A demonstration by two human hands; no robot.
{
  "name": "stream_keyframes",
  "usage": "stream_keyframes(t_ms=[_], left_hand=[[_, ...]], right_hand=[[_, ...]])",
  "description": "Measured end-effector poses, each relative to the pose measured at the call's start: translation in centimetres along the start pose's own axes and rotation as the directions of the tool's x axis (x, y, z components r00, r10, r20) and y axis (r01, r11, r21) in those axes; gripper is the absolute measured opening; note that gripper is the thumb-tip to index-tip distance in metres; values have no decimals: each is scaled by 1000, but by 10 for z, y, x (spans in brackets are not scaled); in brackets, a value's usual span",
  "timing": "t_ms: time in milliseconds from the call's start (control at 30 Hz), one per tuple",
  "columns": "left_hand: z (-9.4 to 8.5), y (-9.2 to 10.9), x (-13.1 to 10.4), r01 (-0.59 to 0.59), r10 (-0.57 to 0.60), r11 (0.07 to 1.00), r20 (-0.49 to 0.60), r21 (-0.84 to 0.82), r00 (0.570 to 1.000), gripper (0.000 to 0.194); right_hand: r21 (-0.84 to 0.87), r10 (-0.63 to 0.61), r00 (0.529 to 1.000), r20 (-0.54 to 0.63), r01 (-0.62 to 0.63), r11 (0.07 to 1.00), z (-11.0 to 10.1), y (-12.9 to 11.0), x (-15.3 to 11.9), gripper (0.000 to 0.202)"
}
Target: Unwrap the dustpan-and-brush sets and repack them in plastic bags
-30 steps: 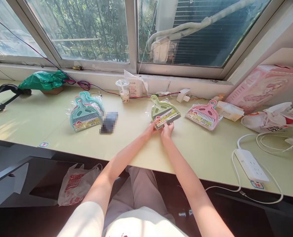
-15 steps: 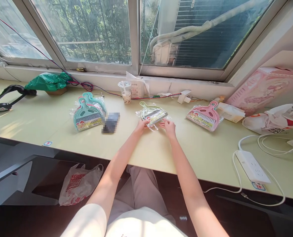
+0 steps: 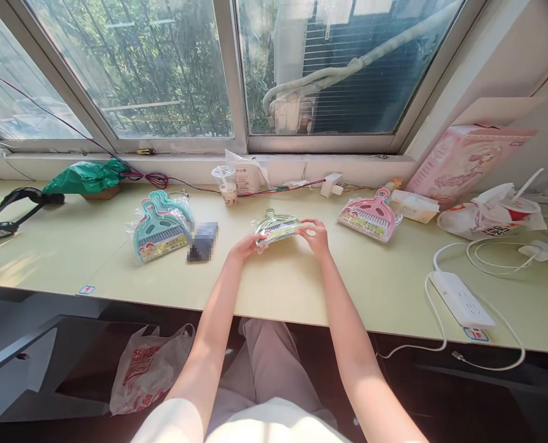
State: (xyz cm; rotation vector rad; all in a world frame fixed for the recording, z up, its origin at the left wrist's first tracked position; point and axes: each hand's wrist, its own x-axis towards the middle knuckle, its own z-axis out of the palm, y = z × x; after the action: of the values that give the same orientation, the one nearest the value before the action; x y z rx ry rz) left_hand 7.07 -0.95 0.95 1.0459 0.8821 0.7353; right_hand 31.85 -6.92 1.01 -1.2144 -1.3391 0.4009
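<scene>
Both hands grip a green dustpan and brush set [image 3: 278, 226] in clear plastic wrap, in the middle of the table. My left hand [image 3: 247, 245] is closed on its lower left corner. At its right end, my right hand [image 3: 316, 235] pinches the edge between thumb and fingers. The handle points away from me, and a printed label runs across the front. To the left lie wrapped teal dustpan sets [image 3: 159, 227], overlapping, with pink showing between them. A wrapped pink dustpan set [image 3: 370, 214] lies to the right.
A blurred dark object [image 3: 202, 242] lies beside the teal sets. A drink cup [image 3: 226, 184] stands near the window. On the right are a white power strip [image 3: 462, 300] with cables, a small box [image 3: 415, 206] and a pink box [image 3: 470, 163]. Black headgear [image 3: 15, 212] lies far left.
The green set has turned so its label edge lies more level, and its front looks more tilted up. My left hand has shifted left along it. The camera view has shifted slightly.
</scene>
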Motion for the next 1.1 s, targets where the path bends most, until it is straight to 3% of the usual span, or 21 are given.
stream_keyframes(t_ms=[167,300,500,633,700,800,900,1000,1100], left_hand=[[3,3,-7,113,-117,993,81,44,990,28],[5,4,-13,46,-67,994,231,96,971,33],[4,4,-16,-12,-27,989,263,145,964,44],[2,4,-17,-43,-16,982,306,185,952,48],[2,3,-19,-54,-18,977,332,206,943,51],[2,3,-22,-53,-30,972,346,227,938,51],[3,3,-26,-46,-36,969,322,242,946,54],[5,6,-35,-45,-36,965,299,260,954,63],[10,8,-52,-110,55,974,262,199,963,72]], right_hand=[[144,91,996,-10,-89,986,5,-1,-2,14],[180,104,995,-9,-100,979,7,0,-4,15],[256,54,998,39,-62,965,11,0,-5,20],[295,153,987,42,-158,942,16,4,-7,29],[336,274,961,26,-267,903,17,7,-8,49],[394,528,846,73,-511,764,17,12,-7,75],[401,642,748,168,-646,649,13,14,-5,63],[401,622,718,312,-693,599,12,14,-4,37],[460,615,719,322,-687,563,16,11,-4,26]])
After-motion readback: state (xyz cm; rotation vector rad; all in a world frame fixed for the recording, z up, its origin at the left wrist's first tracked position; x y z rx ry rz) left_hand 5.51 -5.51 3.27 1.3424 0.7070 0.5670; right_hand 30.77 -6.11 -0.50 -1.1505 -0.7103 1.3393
